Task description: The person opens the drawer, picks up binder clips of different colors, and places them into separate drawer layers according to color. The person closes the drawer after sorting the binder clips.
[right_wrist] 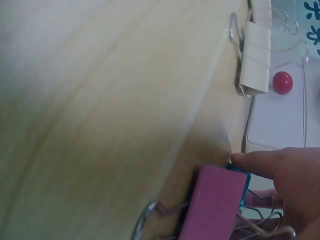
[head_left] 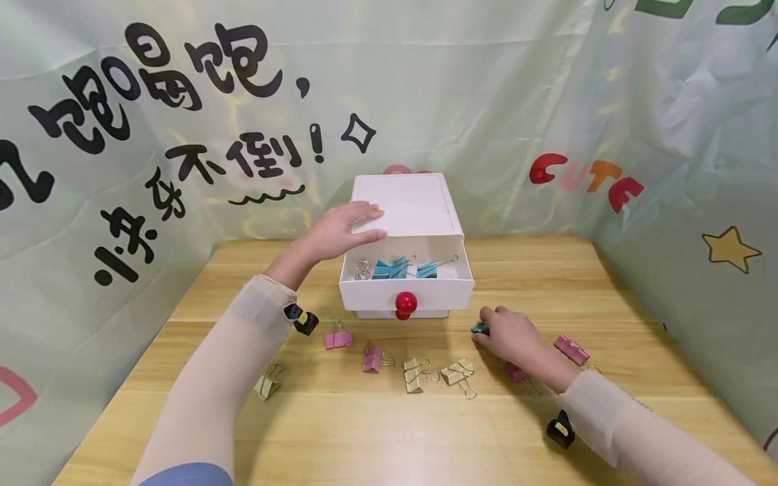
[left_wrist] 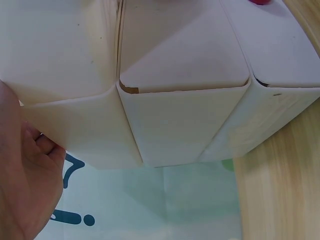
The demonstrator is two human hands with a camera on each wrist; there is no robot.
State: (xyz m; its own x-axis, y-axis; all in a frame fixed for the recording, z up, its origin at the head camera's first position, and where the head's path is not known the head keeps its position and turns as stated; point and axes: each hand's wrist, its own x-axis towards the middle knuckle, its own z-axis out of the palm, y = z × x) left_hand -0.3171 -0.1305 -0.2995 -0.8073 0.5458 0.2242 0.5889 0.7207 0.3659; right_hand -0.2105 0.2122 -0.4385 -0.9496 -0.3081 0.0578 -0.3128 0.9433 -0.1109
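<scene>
My left hand (head_left: pixel 333 231) rests on the left part of the white box's top (head_left: pixel 407 202), thumb near its front edge. The box's upper drawer (head_left: pixel 371 295) is pulled out, and blue binder clips (head_left: pixel 389 268) lie inside. On the table right of the box, my right hand (head_left: pixel 516 341) pinches a blue binder clip (head_left: pixel 479 328), mostly covered by the fingers. Close by it are a pink binder clip (head_left: pixel 515 372), partly hidden under the hand, and another pink clip (head_left: pixel 571 349). In the right wrist view, a pink clip (right_wrist: pixel 212 205) overlaps the blue one.
In front of the box lie two pink clips, one to the left (head_left: pixel 338 339) and one nearer the middle (head_left: pixel 371 360). Several cream binder clips (head_left: pixel 413 376) are spread along the wooden table (head_left: pixel 377 432). A red knob (head_left: pixel 406 302) sticks out of the drawer front. Printed cloth (head_left: pixel 486 101) hangs behind.
</scene>
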